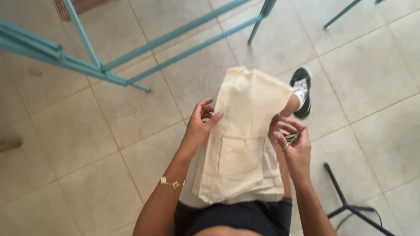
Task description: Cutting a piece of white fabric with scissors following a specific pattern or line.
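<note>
cream cloth piece [245, 140] with a stitched patch pocket lies draped over the seated person's lap, its top edge raised and folded forward above the knee, its bottom edge resting against dark shorts [236, 218]. left hand [200, 126] pinches the cloth's left edge, thumb and fingers closed lightly on the fabric; a gold bracelet [172, 183] circles that wrist. right hand [292, 142] holds the cloth's right edge, fingers curled, with small scissors [292, 137] tucked in the same hand; how tightly it grips cannot be told. one foot in a black and white sneaker [302, 91] shows just past the cloth's upper right corner. beige tiled floor [78, 131] spreads open to the left and right. teal metal frame [87, 57] stands beyond, well apart from the hands. black stand legs [350, 205] sit near the right elbow.
</note>
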